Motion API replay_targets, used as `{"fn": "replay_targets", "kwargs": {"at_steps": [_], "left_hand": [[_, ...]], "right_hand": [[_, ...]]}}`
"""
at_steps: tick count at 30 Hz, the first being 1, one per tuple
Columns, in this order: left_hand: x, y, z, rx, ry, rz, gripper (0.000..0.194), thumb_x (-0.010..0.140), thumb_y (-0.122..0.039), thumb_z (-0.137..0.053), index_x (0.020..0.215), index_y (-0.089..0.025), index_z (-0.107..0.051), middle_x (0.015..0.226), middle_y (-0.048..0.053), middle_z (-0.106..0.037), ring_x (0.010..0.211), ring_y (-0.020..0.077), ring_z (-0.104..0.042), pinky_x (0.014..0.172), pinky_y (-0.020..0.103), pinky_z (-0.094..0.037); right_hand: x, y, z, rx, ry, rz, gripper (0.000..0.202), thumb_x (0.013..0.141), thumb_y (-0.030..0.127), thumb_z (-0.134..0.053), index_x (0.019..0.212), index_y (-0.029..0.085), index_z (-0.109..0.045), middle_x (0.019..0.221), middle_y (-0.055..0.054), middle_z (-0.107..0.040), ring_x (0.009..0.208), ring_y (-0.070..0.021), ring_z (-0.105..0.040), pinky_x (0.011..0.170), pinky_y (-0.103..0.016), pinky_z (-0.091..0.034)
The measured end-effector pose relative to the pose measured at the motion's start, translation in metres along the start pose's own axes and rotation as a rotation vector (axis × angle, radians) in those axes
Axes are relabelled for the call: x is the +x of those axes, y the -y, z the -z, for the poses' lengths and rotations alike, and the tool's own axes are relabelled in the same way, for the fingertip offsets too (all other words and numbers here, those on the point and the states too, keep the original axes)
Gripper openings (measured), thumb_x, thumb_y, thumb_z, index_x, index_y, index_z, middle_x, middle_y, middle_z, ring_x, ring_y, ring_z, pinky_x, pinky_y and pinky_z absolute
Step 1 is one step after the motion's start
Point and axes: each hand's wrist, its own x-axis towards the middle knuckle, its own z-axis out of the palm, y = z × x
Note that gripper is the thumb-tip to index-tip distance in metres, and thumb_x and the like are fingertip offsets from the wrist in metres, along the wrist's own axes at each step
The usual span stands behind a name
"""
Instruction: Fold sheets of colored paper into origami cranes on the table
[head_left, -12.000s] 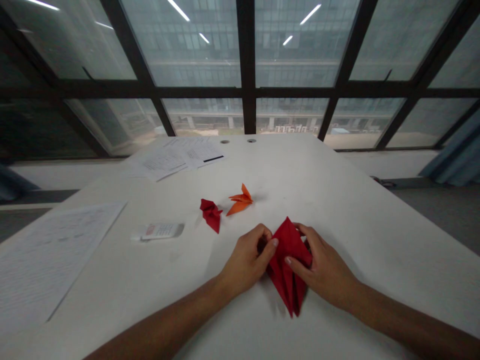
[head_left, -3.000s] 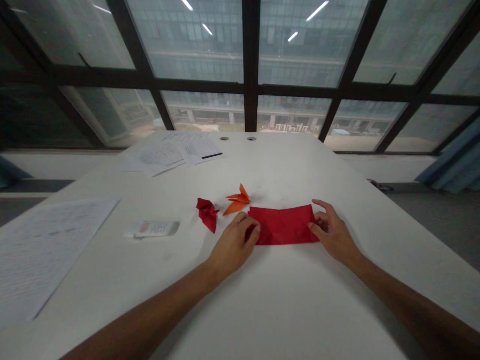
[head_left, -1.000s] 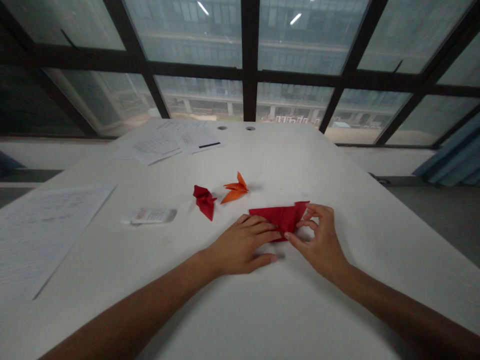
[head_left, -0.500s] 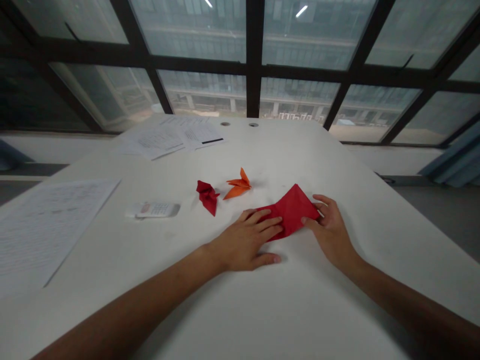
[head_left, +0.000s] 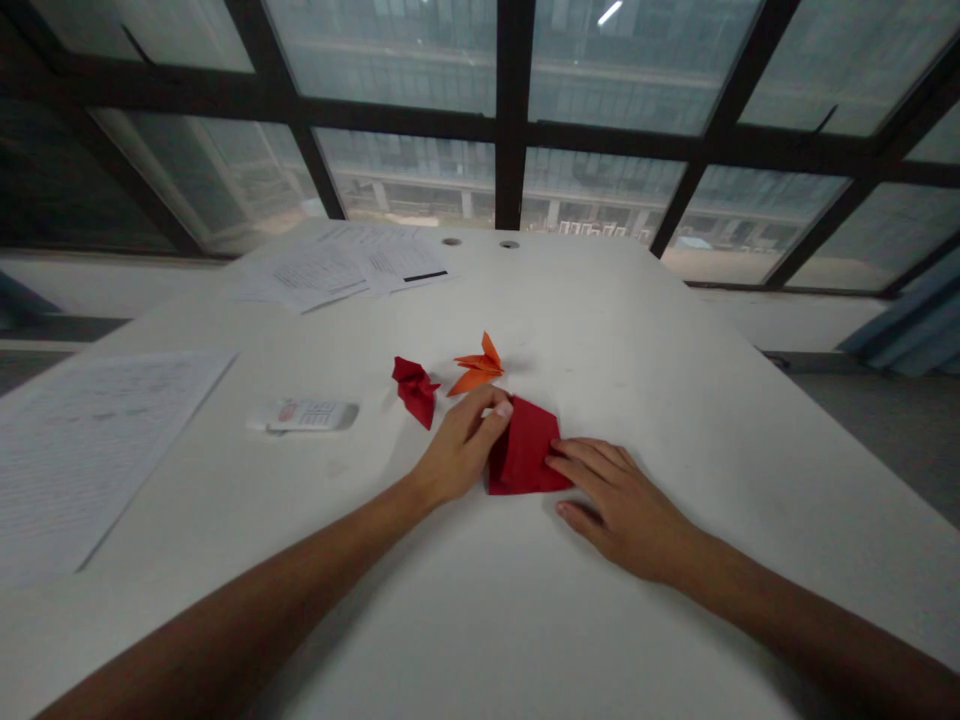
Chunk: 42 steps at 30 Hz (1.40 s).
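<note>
A folded sheet of red paper (head_left: 526,455) lies on the white table between my hands. My left hand (head_left: 466,435) pinches its upper left corner between thumb and fingers, lifting that side a little. At the paper's right edge, my right hand (head_left: 611,500) rests flat, fingertips on the sheet and thumb spread off it. Just beyond my left hand sit two folded paper figures: a red one (head_left: 415,392) and an orange one (head_left: 478,365) with pointed tips. Neither figure is touched.
A white packet with printing (head_left: 311,415) lies left of the figures. A printed sheet (head_left: 97,450) covers the table's left side, and more printed papers (head_left: 322,268) lie at the far left. Dark-framed windows (head_left: 511,120) stand behind the white table (head_left: 645,340).
My left hand has gone from lying flat on the red paper to pinching its left corner. My right hand let go of the right corner and now presses flat. The paper looks smaller, shifted left.
</note>
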Motion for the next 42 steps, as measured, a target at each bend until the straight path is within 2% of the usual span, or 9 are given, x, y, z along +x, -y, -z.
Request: {"fn": "replay_targets", "kwargs": {"at_steps": [2, 5, 8, 11, 14, 20, 27, 36, 42], "left_hand": [[0.003, 0.005, -0.001, -0.066, -0.147, 0.078, 0.027, 0.105, -0.042, -0.038, 0.096, -0.021, -0.052, 0.097, 0.005, -0.064, 0.091, 0.0202, -0.060, 0.085, 0.037, -0.050], [0.002, 0.008, -0.004, 0.099, -0.219, 0.038, 0.016, 0.098, -0.032, -0.051, 0.108, -0.020, -0.054, 0.115, 0.008, -0.064, 0.111, 0.0240, -0.059, 0.099, 0.043, -0.047], [-0.003, 0.005, -0.007, 0.413, -0.060, -0.089, 0.027, 0.091, -0.026, -0.059, 0.118, -0.022, -0.060, 0.130, 0.009, -0.063, 0.126, 0.0298, -0.052, 0.110, 0.051, -0.036], [-0.007, 0.002, -0.011, 0.575, 0.160, -0.144, 0.028, 0.094, -0.027, -0.057, 0.120, -0.025, -0.064, 0.132, 0.007, -0.065, 0.124, 0.0317, -0.053, 0.105, 0.053, -0.037], [-0.008, 0.001, -0.013, 0.625, 0.202, -0.133, 0.029, 0.096, -0.028, -0.054, 0.122, -0.024, -0.065, 0.133, 0.008, -0.066, 0.124, 0.0317, -0.053, 0.100, 0.052, -0.039], [-0.004, 0.004, -0.011, 0.505, 0.127, -0.066, 0.030, 0.091, -0.027, -0.059, 0.121, -0.022, -0.062, 0.127, 0.009, -0.067, 0.121, 0.0319, -0.055, 0.102, 0.053, -0.041], [0.009, 0.020, -0.004, -0.020, -0.184, 0.150, 0.016, 0.096, -0.033, -0.052, 0.100, -0.020, -0.061, 0.095, 0.004, -0.065, 0.085, 0.0190, -0.060, 0.080, 0.034, -0.049], [0.007, 0.015, -0.004, -0.029, -0.178, 0.135, 0.020, 0.100, -0.036, -0.049, 0.092, -0.020, -0.060, 0.082, -0.001, -0.057, 0.074, 0.0157, -0.052, 0.072, 0.030, -0.043], [0.003, 0.012, -0.008, -0.045, -0.154, 0.132, 0.015, 0.099, -0.033, -0.052, 0.107, -0.021, -0.056, 0.093, 0.002, -0.061, 0.075, 0.0156, -0.056, 0.071, 0.031, -0.047]], "right_hand": [[0.000, 0.001, 0.001, -0.033, 0.031, 0.006, 0.046, 0.095, 0.028, -0.063, 0.140, 0.023, -0.058, 0.145, -0.012, -0.060, 0.132, -0.0318, -0.055, 0.108, -0.055, -0.048], [0.000, 0.000, 0.002, -0.059, 0.036, 0.008, 0.045, 0.096, 0.028, -0.060, 0.140, 0.023, -0.059, 0.147, -0.011, -0.059, 0.134, -0.0318, -0.053, 0.109, -0.055, -0.047], [-0.001, -0.001, 0.001, -0.074, 0.037, 0.013, 0.044, 0.097, 0.028, -0.059, 0.141, 0.022, -0.059, 0.147, -0.011, -0.059, 0.135, -0.0321, -0.052, 0.110, -0.056, -0.046], [-0.001, -0.002, -0.001, -0.080, 0.038, 0.016, 0.045, 0.097, 0.028, -0.058, 0.142, 0.022, -0.058, 0.148, -0.011, -0.059, 0.136, -0.0324, -0.051, 0.111, -0.057, -0.044], [-0.001, -0.002, -0.002, -0.087, 0.040, 0.014, 0.045, 0.097, 0.028, -0.058, 0.142, 0.022, -0.058, 0.148, -0.010, -0.059, 0.136, -0.0330, -0.051, 0.111, -0.058, -0.045], [-0.001, -0.001, -0.001, -0.063, -0.006, 0.001, 0.043, 0.094, 0.025, -0.061, 0.137, 0.024, -0.061, 0.142, -0.011, -0.063, 0.131, -0.0321, -0.056, 0.108, -0.056, -0.046], [0.000, -0.001, 0.000, -0.066, -0.049, -0.036, 0.034, 0.090, 0.027, -0.066, 0.123, 0.020, -0.067, 0.133, -0.012, -0.068, 0.125, -0.0313, -0.060, 0.106, -0.053, -0.048], [-0.001, -0.006, -0.001, -0.251, -0.155, 0.134, 0.017, 0.098, 0.019, -0.059, 0.109, 0.023, -0.071, 0.119, -0.005, -0.077, 0.114, -0.0273, -0.068, 0.106, -0.051, -0.046], [0.000, -0.004, 0.004, -0.330, -0.175, 0.147, 0.013, 0.098, 0.020, -0.059, 0.094, 0.019, -0.071, 0.097, -0.007, -0.079, 0.090, -0.0265, -0.069, 0.084, -0.046, -0.049]]}}
